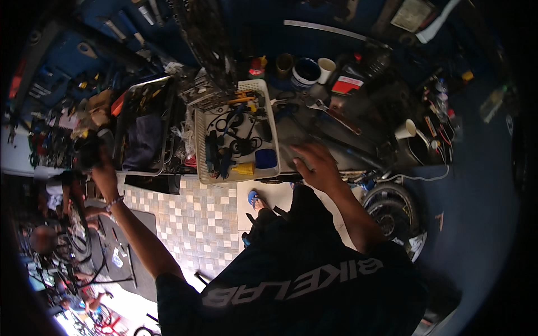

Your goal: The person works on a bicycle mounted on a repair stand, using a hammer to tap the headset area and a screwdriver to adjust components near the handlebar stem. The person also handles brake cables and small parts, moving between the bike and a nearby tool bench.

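My left hand (105, 175) reaches out to the far left, over the edge of the workbench. Its fingers close round a black rounded thing (88, 150), which is too dark to name. My right hand (316, 167) hovers palm down by the bench's front edge, fingers apart and holding nothing. Just left of it stands a cream plastic basket (200, 151). In the basket are a yellow piece (243, 168), a blue piece (265, 158) and tangled black parts (245, 144). Beyond the right hand lies an adjustable wrench (336, 116) with a brown handle.
A dark tray (167, 140) with a folded dark cloth (143, 140) sits left of the basket. Cups, a white tub (306, 73) and a black bottle (348, 81) stand at the back. Wheels (392, 210) lean below right. Bicycles and other people are at lower left.
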The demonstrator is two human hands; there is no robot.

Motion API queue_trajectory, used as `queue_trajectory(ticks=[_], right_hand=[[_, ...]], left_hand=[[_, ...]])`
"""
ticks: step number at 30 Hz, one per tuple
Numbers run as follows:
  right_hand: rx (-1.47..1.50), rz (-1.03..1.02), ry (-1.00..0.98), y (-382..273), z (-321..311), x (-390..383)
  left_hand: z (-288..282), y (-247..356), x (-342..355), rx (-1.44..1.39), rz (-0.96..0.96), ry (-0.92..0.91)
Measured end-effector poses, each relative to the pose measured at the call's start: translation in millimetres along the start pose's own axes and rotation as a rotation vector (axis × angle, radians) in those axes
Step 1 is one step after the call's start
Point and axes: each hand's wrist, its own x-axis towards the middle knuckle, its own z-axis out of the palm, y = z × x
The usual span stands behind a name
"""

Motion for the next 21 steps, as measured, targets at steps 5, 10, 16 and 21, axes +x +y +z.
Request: queue_trajectory(ticks=[5,10,16,21], right_hand=[[-0.141,0.222,0.111,0,-27,-54],[-0.216,0.319,0.157,26,-67,-60],[-0.325,0.278,0.180,116,-89,-14],[-0.520,0.236,-0.297,206,-81,24]], left_hand=[[62,37,-44,-0.010,0.125,-0.205],[111,155,-158,-0.471,0.038,-0.572],[137,287,-260,-0.482,0.314,-0.852],[159,371,-317,-0.498,0.343,-1.029]])
